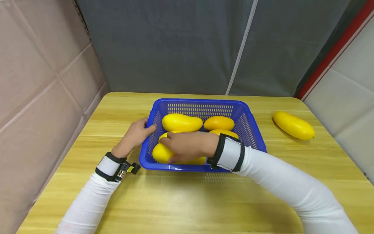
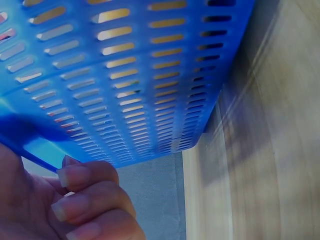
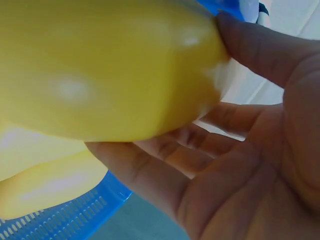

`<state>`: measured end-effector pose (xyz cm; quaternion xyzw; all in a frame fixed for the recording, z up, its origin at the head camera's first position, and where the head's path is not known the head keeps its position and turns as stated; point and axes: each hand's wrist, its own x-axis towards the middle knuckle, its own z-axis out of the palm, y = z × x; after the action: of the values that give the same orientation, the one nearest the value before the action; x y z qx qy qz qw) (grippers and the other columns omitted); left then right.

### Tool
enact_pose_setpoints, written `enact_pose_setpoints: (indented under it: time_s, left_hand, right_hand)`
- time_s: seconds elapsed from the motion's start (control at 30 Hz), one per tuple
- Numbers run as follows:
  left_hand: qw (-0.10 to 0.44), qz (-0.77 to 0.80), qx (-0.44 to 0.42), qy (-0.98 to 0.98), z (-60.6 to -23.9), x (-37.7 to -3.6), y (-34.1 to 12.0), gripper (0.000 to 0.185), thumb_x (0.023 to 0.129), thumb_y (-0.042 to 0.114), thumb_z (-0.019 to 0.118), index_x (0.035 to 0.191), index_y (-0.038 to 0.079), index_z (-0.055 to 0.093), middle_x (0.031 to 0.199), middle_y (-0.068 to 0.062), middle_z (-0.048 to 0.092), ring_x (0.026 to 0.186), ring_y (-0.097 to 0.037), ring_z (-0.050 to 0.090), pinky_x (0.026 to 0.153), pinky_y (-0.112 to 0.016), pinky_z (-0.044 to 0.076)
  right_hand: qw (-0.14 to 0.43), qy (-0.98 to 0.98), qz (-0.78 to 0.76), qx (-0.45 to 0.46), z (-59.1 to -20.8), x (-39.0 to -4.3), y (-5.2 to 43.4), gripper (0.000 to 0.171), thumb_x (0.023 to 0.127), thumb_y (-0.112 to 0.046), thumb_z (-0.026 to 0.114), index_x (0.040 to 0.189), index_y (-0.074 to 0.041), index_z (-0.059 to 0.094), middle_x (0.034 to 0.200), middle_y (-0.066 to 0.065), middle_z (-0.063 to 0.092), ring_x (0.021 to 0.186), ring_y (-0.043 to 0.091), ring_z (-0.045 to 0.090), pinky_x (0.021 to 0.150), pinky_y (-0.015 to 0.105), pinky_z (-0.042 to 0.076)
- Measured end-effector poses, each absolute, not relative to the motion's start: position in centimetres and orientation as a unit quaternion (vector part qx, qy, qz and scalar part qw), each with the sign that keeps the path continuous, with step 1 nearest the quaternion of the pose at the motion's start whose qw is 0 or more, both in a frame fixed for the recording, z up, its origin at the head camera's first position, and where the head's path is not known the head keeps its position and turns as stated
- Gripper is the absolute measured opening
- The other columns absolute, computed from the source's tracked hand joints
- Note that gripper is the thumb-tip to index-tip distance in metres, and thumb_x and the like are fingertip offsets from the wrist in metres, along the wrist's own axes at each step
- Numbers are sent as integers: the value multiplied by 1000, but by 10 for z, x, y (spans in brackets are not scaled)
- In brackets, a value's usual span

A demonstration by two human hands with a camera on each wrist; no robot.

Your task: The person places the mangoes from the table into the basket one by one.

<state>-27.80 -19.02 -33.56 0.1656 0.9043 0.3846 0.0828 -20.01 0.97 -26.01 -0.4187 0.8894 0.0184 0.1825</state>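
My left hand (image 1: 132, 135) grips the left rim of a blue plastic basket (image 1: 201, 101), its thumb over the edge. In the left wrist view, curled fingers (image 2: 95, 192) show beside the slotted basket wall (image 2: 120, 75). Inside the basket, my right hand (image 1: 190, 144) holds a long, smooth, mango-shaped yellow fruit (image 1: 160, 153) at the front left. From the right wrist, the thumb and fingers lie on opposite sides of this fruit's end (image 3: 115, 75). Behind it another yellow fruit (image 1: 164, 136) is mostly hidden by the hand. A longer yellow fruit (image 1: 181, 123) lies at the back left.
Two orange-yellow fruits (image 1: 219, 123) sit at the basket's right side, one partly behind the right wrist. A single yellow fruit (image 1: 293, 125) lies on the wooden table (image 1: 181, 201) to the right. A grey curtain (image 1: 169, 48) hangs behind the table; padded walls flank it.
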Motion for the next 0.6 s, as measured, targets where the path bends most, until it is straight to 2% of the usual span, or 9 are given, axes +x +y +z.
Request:
enact_pose_setpoints:
  time_s: [0.13, 0.4, 0.6]
  left_hand:
    - [87, 387, 167, 903, -336, -279, -192, 38, 97, 29, 50, 112, -5, 53, 86, -16, 63, 63, -20, 63, 57, -30, 52]
    - [86, 391, 172, 900, -339, -280, -192, 37, 97, 28, 50, 111, -6, 53, 86, -17, 63, 63, -20, 62, 57, -30, 52]
    - [86, 392, 173, 899, -337, -280, -191, 38, 97, 28, 51, 111, -7, 53, 87, -17, 64, 64, -20, 63, 57, -29, 52]
  right_hand:
    - [180, 894, 50, -407, -262, -198, 2, 61, 97, -39, 53, 145, -6, 34, 128, 14, 50, 96, 18, 56, 91, 29, 46]
    - [205, 889, 74, -403, -265, -201, -2, 61, 99, -40, 47, 146, -6, 28, 133, 13, 43, 106, 24, 53, 97, 32, 43]
    - [227, 882, 20, -412, -262, -208, 2, 59, 97, -39, 52, 140, -5, 32, 118, 9, 45, 91, 17, 54, 84, 25, 45]
